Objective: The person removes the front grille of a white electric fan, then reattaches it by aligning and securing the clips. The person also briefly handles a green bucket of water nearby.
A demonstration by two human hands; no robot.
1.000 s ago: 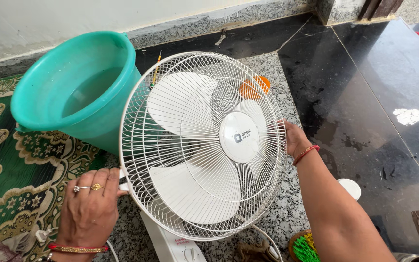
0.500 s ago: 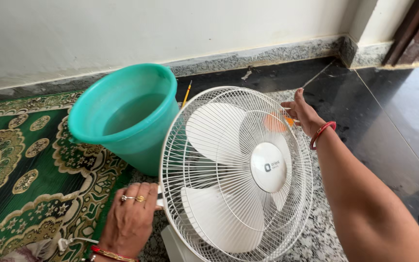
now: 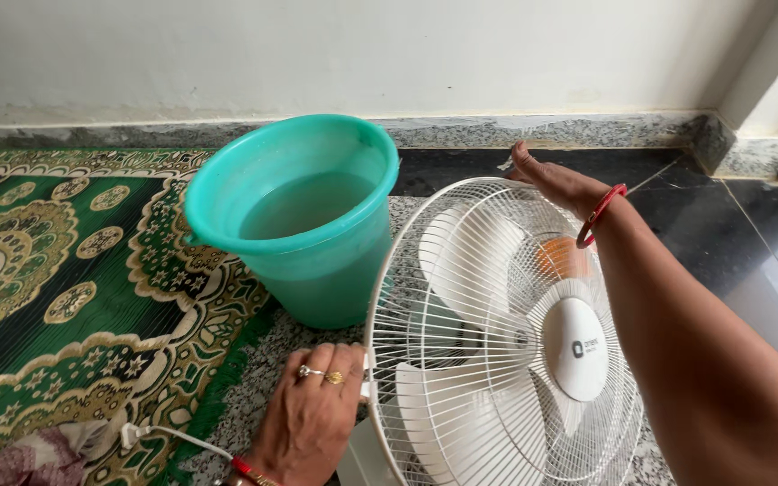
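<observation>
Right hand (image 3: pixel 558 183) has risen to the top rim of the white wire-caged fan (image 3: pixel 506 346), fingers open; left hand (image 3: pixel 310 416) grips its left edge. Teal plastic bucket (image 3: pixel 303 270) beside it holds water.

One label is seen: a small dark square mark on the fan's (image 3: pixel 506 351) white round hub (image 3: pixel 581 348), right.

White wire-caged table fan (image 3: pixel 497 351), tilted upward on the speckled floor
</observation>
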